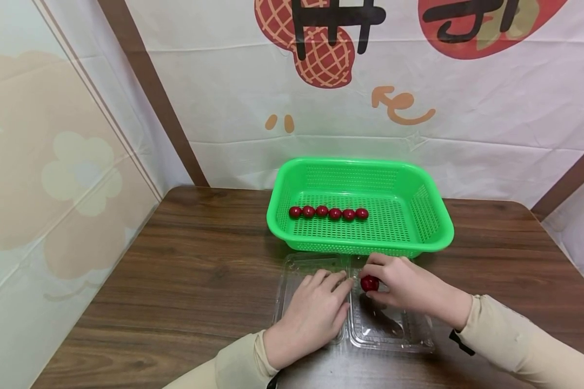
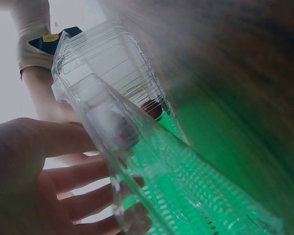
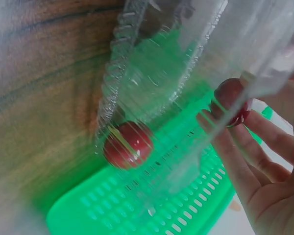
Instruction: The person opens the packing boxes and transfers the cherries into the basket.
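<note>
A clear plastic clamshell box [image 1: 377,341] lies opened out on the table, its two halves side by side. Over the right half my right hand [image 1: 403,283] pinches a dark red cherry [image 1: 369,283] between thumb and fingers. Another cherry [image 3: 128,145], crossed by a yellow-green line, sits in that half's far corner in the right wrist view; in the head view the hand hides it. My left hand [image 1: 313,313] lies over the left half, its fingertips touching the box near the middle fold. Behind, a row of several cherries [image 1: 322,211] sits in a green basket [image 1: 360,246].
The basket stands just beyond the box, towards the back of the brown wooden table [image 1: 190,259]. A printed cloth [image 1: 224,97] hangs behind the table's back edge, and more cloth hangs at the left.
</note>
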Motion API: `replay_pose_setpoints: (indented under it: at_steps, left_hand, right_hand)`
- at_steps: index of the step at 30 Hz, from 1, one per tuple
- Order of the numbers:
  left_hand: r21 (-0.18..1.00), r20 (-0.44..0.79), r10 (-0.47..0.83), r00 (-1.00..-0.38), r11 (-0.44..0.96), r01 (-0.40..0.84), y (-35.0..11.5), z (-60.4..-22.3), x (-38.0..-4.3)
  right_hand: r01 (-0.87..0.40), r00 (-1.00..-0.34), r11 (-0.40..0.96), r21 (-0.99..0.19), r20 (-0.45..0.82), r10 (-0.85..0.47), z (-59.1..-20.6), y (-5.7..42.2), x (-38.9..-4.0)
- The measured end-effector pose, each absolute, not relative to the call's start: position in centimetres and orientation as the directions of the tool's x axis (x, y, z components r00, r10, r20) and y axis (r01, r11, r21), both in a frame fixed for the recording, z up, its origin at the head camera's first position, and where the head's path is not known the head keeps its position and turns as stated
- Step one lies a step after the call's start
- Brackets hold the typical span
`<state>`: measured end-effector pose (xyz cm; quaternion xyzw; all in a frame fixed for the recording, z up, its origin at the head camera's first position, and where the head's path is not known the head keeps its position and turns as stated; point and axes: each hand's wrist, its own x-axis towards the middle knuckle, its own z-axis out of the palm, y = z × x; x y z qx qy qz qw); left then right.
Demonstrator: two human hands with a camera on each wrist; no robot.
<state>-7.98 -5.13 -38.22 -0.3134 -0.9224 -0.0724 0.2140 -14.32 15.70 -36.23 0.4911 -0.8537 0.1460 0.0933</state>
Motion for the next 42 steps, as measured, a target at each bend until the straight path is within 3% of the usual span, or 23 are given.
replay_pose_setpoints:
  at_steps: [8,20,42]
  left_hand:
    - [0.006,0.438,0.546,-0.714,0.792,0.61,-5.1,-38.2,-8.0]
    - [0.007,0.454,0.543,-0.707,0.791,0.612,-5.1,-38.3,-8.0]
    - [0.018,0.433,0.544,-0.719,0.792,0.61,-5.1,-38.3,-8.0]
  right_hand:
    - [-0.867,-0.499,0.465,-0.18,0.309,-0.81,-35.4,15.9,-14.4]
    - [-0.898,-0.435,0.42,-0.131,0.408,-0.802,-33.5,16.0,-14.6]
    - [-0.907,-0.401,0.412,-0.083,0.462,-0.791,-31.2,15.7,-14.4]
